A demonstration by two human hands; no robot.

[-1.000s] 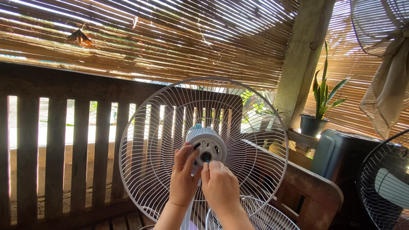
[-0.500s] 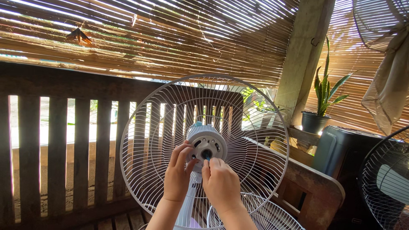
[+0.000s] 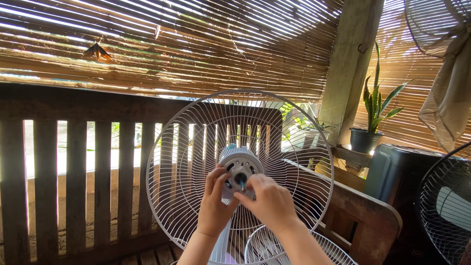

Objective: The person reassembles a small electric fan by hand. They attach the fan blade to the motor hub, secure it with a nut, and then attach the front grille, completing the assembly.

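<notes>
The right hand [image 3: 270, 201] pinches a small blue-tipped pin [image 3: 242, 185] at the centre of the fan's grey motor hub [image 3: 239, 167], wrist bent inward. The left hand [image 3: 214, 206] curls against the hub's lower left side. The white rear grille [image 3: 196, 142] rings the hub; a loose grille [image 3: 314, 245] lies below it, a wooden fence [image 3: 73, 167] behind.

Up top, a bamboo blind [image 3: 196, 44] lets sun stripe through, a dry brown leaf [image 3: 97, 50] caught on it. Below runs a dark wooden slat fence [image 3: 73, 167]. To the right, a concrete post [image 3: 349, 64], and just beside it a potted snake plant [image 3: 370, 118] on a ledge. A beige cloth [image 3: 449, 93] hangs at the far right, above a dark plastic bin [image 3: 392, 172] and another fan [image 3: 446, 206].
</notes>
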